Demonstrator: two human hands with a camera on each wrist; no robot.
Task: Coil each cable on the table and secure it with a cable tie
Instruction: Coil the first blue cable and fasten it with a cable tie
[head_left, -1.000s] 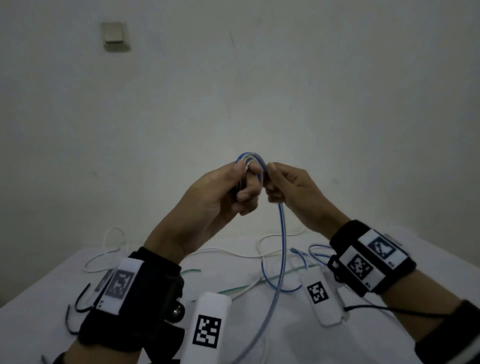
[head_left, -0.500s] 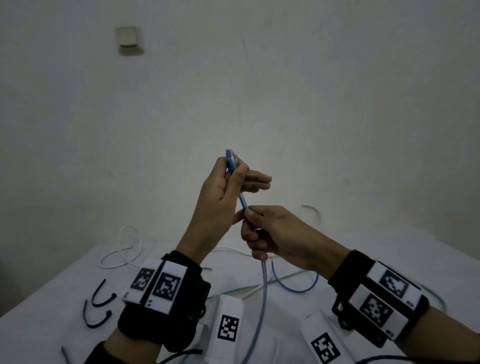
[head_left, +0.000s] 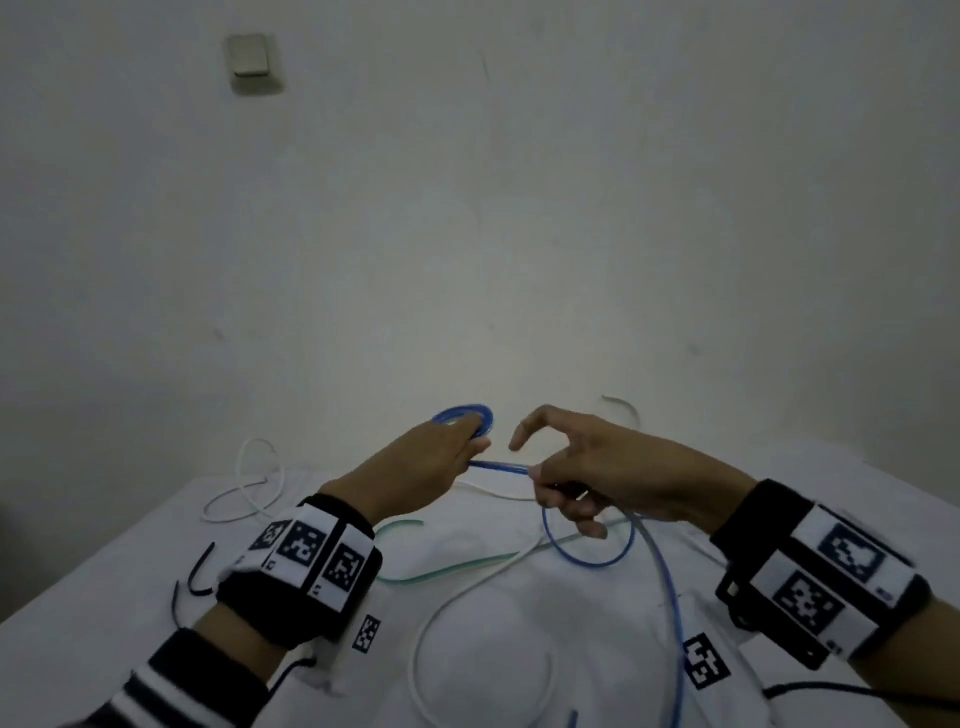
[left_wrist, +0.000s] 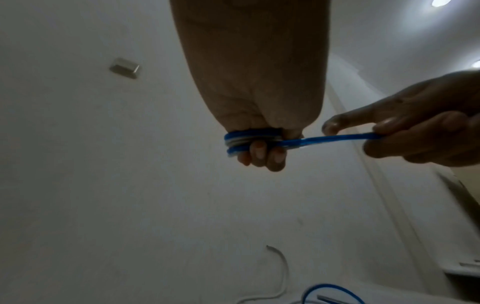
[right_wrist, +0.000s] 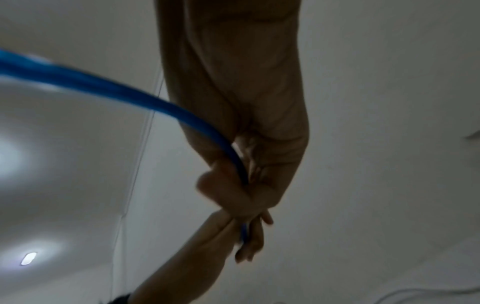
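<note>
Blue cable (head_left: 592, 558), mid-frame in the head view, looks light and springy. Left hand (head_left: 421, 467) grips its small coil (head_left: 465, 415); right hand (head_left: 597, 467) pinches the tail. Best held close beside the coil.

Blue cable (head_left: 597, 558) front and centre, a bright saturated blue, its coil (head_left: 464, 418) showing pale whitish bands between the blue turns in the left wrist view. White cable (head_left: 452, 603) sweeping across a white table (head_left: 130, 582). A green cable (head_left: 441, 569), more of a pale sea green (dim light, hard to be sure). Two black cable ties (head_left: 195, 574) off to the left. Both wristbands (head_left: 306, 566) black, carrying white panels with black square-block patterns. White tags (head_left: 704, 660) on the table printed with the same black pixel pattern. The cuff (head_left: 171, 691) is dark with white stripes. Wall (head_left: 519, 208) off-white, with a beige switch plate (head_left: 249, 57).
</note>
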